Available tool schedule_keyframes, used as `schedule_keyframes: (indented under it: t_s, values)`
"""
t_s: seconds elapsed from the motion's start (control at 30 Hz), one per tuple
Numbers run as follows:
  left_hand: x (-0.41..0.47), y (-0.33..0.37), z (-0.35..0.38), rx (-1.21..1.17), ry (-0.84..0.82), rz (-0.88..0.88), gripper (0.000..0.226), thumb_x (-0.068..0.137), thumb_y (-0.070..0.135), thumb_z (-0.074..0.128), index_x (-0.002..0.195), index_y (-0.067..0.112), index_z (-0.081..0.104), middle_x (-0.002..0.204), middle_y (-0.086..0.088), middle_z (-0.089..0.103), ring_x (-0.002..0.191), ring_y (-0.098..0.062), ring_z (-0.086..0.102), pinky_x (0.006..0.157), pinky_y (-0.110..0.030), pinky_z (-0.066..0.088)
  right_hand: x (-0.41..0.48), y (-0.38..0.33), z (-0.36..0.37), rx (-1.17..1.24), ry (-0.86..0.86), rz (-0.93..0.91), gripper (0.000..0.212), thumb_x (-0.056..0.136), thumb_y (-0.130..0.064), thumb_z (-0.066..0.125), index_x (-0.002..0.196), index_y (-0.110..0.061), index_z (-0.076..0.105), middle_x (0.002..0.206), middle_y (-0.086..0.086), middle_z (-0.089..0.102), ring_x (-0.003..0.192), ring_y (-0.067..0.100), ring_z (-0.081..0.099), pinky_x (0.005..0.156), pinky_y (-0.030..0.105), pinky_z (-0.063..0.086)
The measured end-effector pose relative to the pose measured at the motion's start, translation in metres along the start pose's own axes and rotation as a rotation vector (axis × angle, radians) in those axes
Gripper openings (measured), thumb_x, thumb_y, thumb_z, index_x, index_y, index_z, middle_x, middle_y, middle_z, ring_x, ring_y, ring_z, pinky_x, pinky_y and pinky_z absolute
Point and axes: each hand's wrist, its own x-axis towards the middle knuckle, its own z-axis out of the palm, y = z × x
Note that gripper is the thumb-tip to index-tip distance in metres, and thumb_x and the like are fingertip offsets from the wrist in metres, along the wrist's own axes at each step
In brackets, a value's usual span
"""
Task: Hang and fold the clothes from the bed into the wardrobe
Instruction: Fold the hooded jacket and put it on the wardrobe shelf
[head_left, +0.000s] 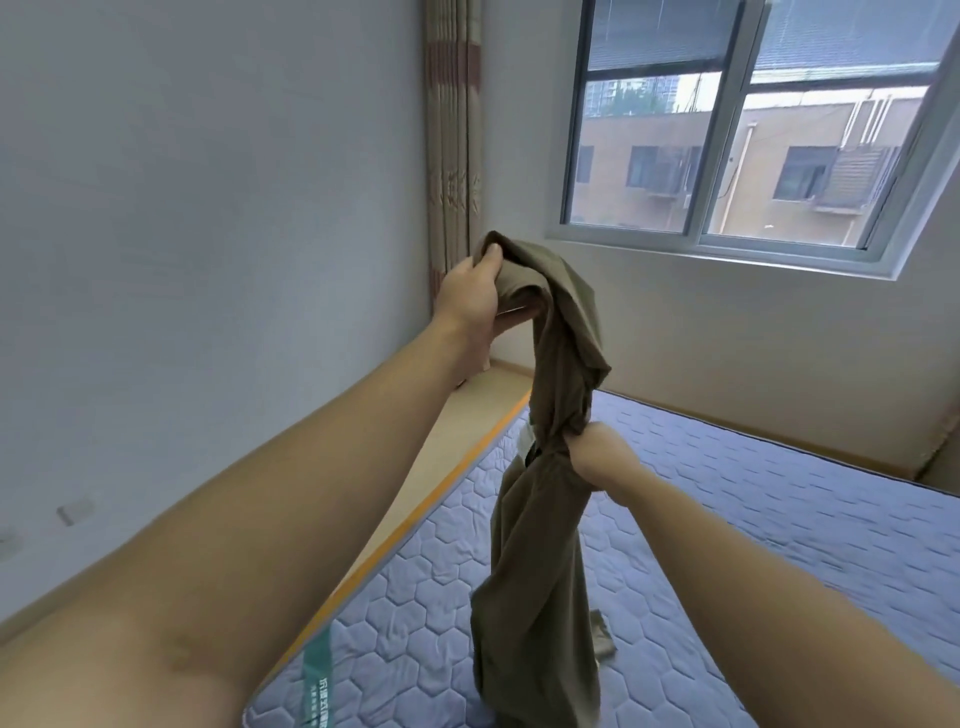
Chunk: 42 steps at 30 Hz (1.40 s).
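An olive-brown garment (540, 561) hangs bunched in the air above the bed (753, 519). My left hand (470, 296) grips its top end, raised in front of the curtain. Lower down, my right hand (597, 457) squeezes the garment around its middle, so the cloth is pinched into a narrow waist there. The lower part hangs down toward the quilted blue mattress. A small pale piece of cloth (602, 636) shows beside the lower end, on the mattress. No wardrobe is in view.
A grey wall (208, 208) runs along the left, with a wooden ledge (467, 415) between it and the mattress. A striped beige curtain (452, 130) hangs in the corner. A large window (753, 130) fills the upper right.
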Motion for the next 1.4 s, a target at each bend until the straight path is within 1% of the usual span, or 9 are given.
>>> schedule_keyframes:
  t_s: [0.17,0.37,0.5,0.63,0.77,0.87,1.03,1.2,1.4]
  values:
    - [-0.003,-0.035,-0.033,0.312,-0.035,-0.148,0.042,0.101,0.058,0.045,0.11,0.022,0.064,0.123,-0.01,0.069,0.107,-0.033,0.069,0.098,-0.049,0.052,0.004,-0.031,-0.044,0.492,0.237,-0.128,0.027,0.103,-0.019,0.039,0.103,0.0,0.058,0.1,0.019,0.06,0.089,0.031,0.056,0.067,0.034,0.047]
    - [-0.031,-0.107,-0.066,0.919,-0.528,-0.357,0.079,0.074,0.016,0.082,0.142,0.024,0.042,0.129,0.006,0.055,0.116,-0.018,0.057,0.097,-0.036,0.051,-0.005,-0.09,-0.102,1.143,0.157,-0.108,0.026,0.107,-0.025,0.041,0.103,-0.012,0.063,0.112,0.017,0.069,0.104,0.032,0.068,0.096,0.048,0.056]
    - [-0.044,-0.142,-0.061,0.941,-0.314,-0.235,0.036,0.094,0.028,0.07,0.125,0.012,0.064,0.12,-0.004,0.067,0.106,-0.022,0.064,0.096,-0.036,0.05,-0.013,-0.1,-0.113,1.419,0.012,-0.279,0.035,0.109,-0.018,0.039,0.12,0.003,0.065,0.116,0.023,0.07,0.099,0.031,0.07,0.095,0.048,0.056]
    - [-0.031,-0.127,-0.053,0.843,-0.062,-0.15,0.026,0.102,0.027,0.051,0.117,0.015,0.069,0.113,-0.005,0.069,0.103,-0.024,0.063,0.094,-0.039,0.05,-0.029,-0.08,-0.097,1.039,-0.22,-0.315,0.041,0.097,-0.037,0.067,0.131,-0.018,0.054,0.102,-0.004,0.074,0.091,0.011,0.071,0.077,0.036,0.054]
    - [0.009,-0.095,-0.047,0.591,0.172,-0.215,0.027,0.091,0.019,0.053,0.11,0.011,0.069,0.104,-0.012,0.072,0.095,-0.03,0.068,0.092,-0.044,0.057,-0.042,-0.04,-0.062,0.496,-0.344,-0.178,0.089,0.069,-0.064,0.084,0.142,-0.034,0.042,0.131,-0.011,0.061,0.119,0.018,0.06,0.095,0.05,0.05]
    - [0.014,-0.065,-0.029,0.267,0.145,-0.258,0.021,0.091,0.001,0.051,0.105,-0.002,0.067,0.105,-0.023,0.071,0.087,-0.029,0.07,0.079,-0.04,0.06,-0.059,-0.021,-0.03,0.374,-0.557,-0.101,0.072,0.073,-0.06,0.084,0.133,-0.032,0.055,0.12,-0.005,0.069,0.109,0.019,0.067,0.08,0.037,0.06]
    - [-0.01,-0.045,-0.003,0.159,-0.172,-0.293,0.029,0.099,0.029,0.062,0.107,0.001,0.068,0.08,-0.007,0.071,0.059,-0.013,0.064,0.053,-0.019,0.05,-0.056,-0.015,0.004,0.739,-0.256,0.054,0.027,0.097,-0.015,0.062,0.122,-0.005,0.066,0.107,0.014,0.075,0.092,0.027,0.074,0.08,0.04,0.062]
    - [-0.017,-0.067,-0.039,0.873,-0.032,0.126,0.029,0.091,0.025,0.071,0.119,0.018,0.067,0.11,0.005,0.068,0.098,-0.01,0.063,0.092,-0.029,0.05,-0.042,-0.039,-0.032,1.371,-0.189,0.184,0.032,0.107,-0.029,0.051,0.124,-0.005,0.063,0.094,0.014,0.077,0.084,0.026,0.075,0.061,0.036,0.059]
    - [-0.05,-0.082,-0.088,0.837,-0.095,-0.43,0.021,0.099,0.031,0.055,0.083,0.018,0.057,0.075,-0.003,0.058,0.065,-0.02,0.057,0.064,-0.03,0.049,-0.036,-0.045,-0.029,1.486,-0.203,0.31,0.035,0.106,-0.026,0.05,0.126,-0.002,0.066,0.12,0.016,0.071,0.112,0.029,0.068,0.087,0.043,0.055]
